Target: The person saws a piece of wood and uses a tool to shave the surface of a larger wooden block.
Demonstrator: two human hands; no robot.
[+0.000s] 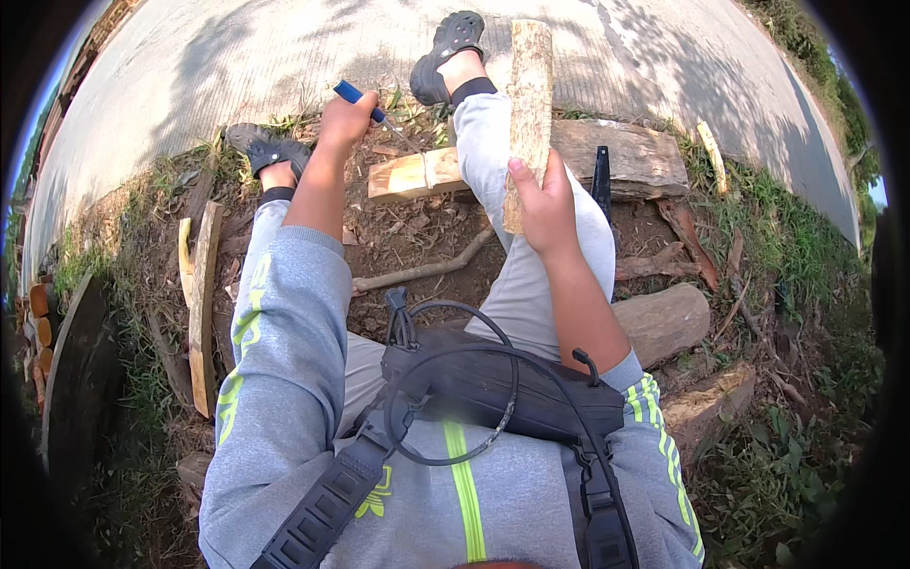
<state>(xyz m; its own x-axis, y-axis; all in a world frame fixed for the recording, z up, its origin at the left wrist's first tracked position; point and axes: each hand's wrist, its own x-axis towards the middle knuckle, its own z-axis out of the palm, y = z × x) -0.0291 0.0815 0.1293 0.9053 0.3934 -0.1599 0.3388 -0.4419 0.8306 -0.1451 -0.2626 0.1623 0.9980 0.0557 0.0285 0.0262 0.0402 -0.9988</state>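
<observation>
My left hand (348,121) is closed around the blue handle of a screwdriver (353,92). Its thin metal shaft slants down to the right, and the tip is at or very close to a pale split wood block (403,176) with a notch-like mark. That block lies between my feet, its right end hidden behind my leg. In my right hand (548,201) is a rough, flat wooden stick (531,85), gripped near its lower end and pointing away from me over my right leg.
A thick log (626,156) lies beyond my right knee, with a narrow black tool part (601,180) standing before it. A branch (427,266) crosses the dirt. Split wood (203,313) lies left, more logs (664,322) right. A pale concrete road (313,57) runs beyond my feet.
</observation>
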